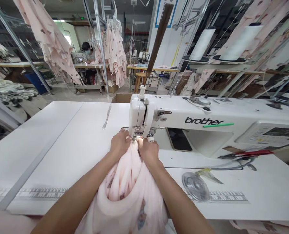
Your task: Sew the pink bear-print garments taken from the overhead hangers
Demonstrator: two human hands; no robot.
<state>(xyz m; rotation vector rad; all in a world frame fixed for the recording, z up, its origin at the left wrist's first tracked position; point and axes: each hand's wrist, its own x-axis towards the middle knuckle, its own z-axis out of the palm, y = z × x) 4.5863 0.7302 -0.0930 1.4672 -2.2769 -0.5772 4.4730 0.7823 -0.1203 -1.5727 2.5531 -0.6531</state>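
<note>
Head camera view: The fingers of the left hand (119, 143) and right hand (149, 150) are closed on the gathered top of a pink printed fabric (149, 195), one hand on each side of the presser foot (134, 139); the fingertips are partly hidden. The cloth sits under the lit needle area of a white Brother sewing machine (173, 109), its folds draping toward the wearer between both forearms and over the front edge of the white tabletop (81, 146). To the right, a smartphone (180, 140) lies beneath the machine's arm, which bears a green strip (219, 125). Nearer the front edge, a clear round dish (195, 186) and yellow-handled snips (210, 175) rest beside a printed measuring scale (228, 196). Two white thread cones (202, 45) stand above; beyond, pink garments (115, 48) hang near a wooden stool (140, 78).
</note>
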